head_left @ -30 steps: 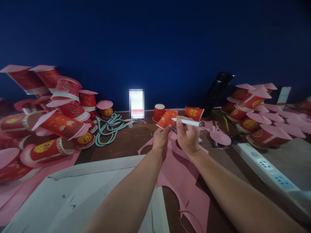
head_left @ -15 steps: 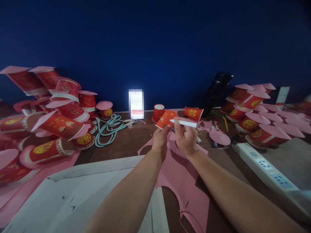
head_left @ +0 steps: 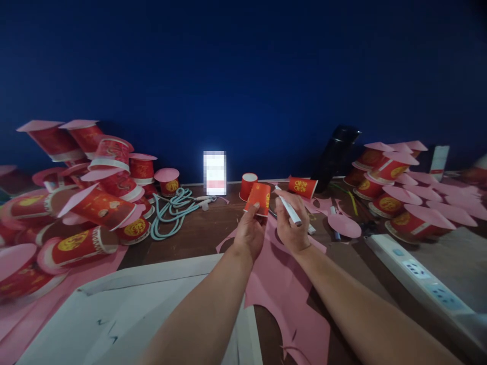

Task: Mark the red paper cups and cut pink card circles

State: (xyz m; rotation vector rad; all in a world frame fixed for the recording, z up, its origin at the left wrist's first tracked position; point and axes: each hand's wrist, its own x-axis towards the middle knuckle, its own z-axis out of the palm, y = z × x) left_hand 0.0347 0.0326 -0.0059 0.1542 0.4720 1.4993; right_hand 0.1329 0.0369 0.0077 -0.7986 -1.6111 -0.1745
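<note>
My left hand is closed around a red paper cup with gold markings, its thumb pressed on the cup's side. In my right hand is a white marker, gripped like a pen, its tip end up near the cup's right side but apart from it. Just behind the held cup stands another red paper cup with a white rim. To the right a red cup with gold characters lies on its side. Cut pink paper spreads beneath both hands.
Red cups with pink discs pile up at left and right. A blue-grey cord, a lit, blurred screen and a black flask line the back. A power strip lies right; white board front left.
The held cup has turned more upright. My right hand has swung the marker from nearly level to pointing up and away, and its tip has drawn back from the cup.
</note>
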